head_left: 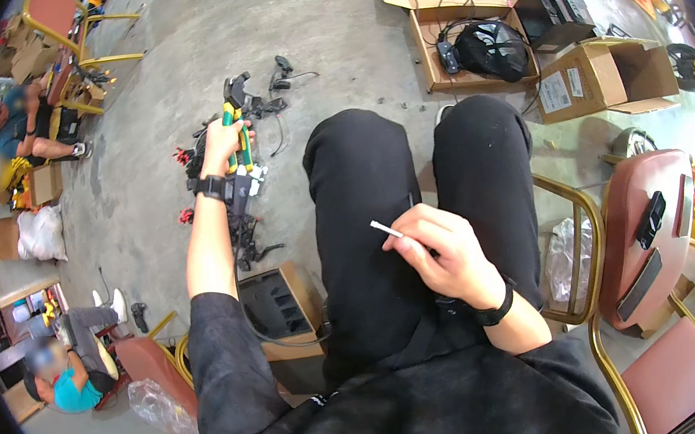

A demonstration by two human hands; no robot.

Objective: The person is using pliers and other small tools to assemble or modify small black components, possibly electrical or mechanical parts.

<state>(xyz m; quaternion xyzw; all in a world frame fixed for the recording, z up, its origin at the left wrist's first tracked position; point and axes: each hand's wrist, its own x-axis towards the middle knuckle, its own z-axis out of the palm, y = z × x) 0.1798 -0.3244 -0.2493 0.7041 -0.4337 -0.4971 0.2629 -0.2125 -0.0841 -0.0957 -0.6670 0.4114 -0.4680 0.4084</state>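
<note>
Pliers (229, 114) grn & ylw; stick (384, 229) wht; trousers (364, 172) blk (plain); cartons (590, 90) brn.

The person wears a faded black short-sleeved shirt (441, 414) filling six o'clock, its loose left sleeve (229, 344) reaching toward eight, with a small white marking (322, 400) on the front just past six. Plain black trousers (361, 189) run up toward twelve and two o'clock. A chunky black strap (211, 188) rings the left wrist at ten o'clock, a slimmer black band (498, 309) the right wrist at four.
</note>
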